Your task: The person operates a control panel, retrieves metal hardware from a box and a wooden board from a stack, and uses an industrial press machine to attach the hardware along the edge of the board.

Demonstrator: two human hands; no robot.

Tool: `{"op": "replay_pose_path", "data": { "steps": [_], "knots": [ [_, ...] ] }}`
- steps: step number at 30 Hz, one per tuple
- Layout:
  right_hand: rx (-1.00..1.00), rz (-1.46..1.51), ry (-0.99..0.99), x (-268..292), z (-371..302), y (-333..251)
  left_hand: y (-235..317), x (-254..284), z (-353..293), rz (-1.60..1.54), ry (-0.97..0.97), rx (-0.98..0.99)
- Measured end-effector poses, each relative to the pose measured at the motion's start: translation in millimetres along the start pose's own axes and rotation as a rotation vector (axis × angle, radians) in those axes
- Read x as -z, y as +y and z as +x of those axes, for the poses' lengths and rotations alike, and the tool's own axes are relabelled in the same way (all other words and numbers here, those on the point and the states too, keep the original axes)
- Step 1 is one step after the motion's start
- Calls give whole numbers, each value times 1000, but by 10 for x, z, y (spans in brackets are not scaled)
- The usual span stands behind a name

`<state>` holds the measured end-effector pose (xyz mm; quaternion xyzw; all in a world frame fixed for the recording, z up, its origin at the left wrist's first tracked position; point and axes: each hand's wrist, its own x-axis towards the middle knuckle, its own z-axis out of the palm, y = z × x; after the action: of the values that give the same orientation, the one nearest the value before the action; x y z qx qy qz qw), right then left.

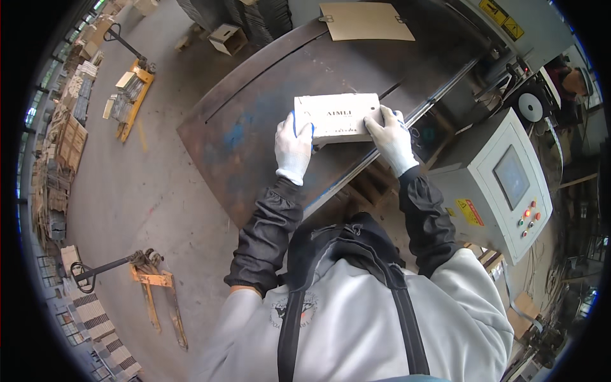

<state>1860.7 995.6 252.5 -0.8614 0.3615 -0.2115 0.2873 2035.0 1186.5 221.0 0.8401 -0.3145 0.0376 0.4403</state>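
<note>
A white rectangular box (337,108) with dark print on its face is held up in front of me, over the dark metal machine table (280,83). At its left end my left hand (294,149), in a white glove with blue edging, grips the side with the thumb on the front. My right hand (393,140), gloved the same way, holds the right end, its thumb and fingers pressed on the face and edge. The fingers behind the box are hidden. Both forearms wear black sleeve covers.
To the right stands a grey control cabinet (503,178) with a screen and several coloured buttons. A flat tan board (367,21) lies at the table's far edge. On the floor at left are a loaded yellow pallet jack (135,95) and another pallet jack (153,280). A person (575,83) is at far right.
</note>
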Motion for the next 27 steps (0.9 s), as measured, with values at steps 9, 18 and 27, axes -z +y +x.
{"op": "replay_pose_path", "data": {
  "steps": [9,18,27],
  "knots": [
    [-201,353,-144,274,212,-123,339,617,238,-916,-364,366],
    [-127,422,-146,241,434,74,-15,422,327,-72,-225,4],
    [-425,1339,-398,475,543,-257,156,543,611,-719,-292,97]
  ]
}}
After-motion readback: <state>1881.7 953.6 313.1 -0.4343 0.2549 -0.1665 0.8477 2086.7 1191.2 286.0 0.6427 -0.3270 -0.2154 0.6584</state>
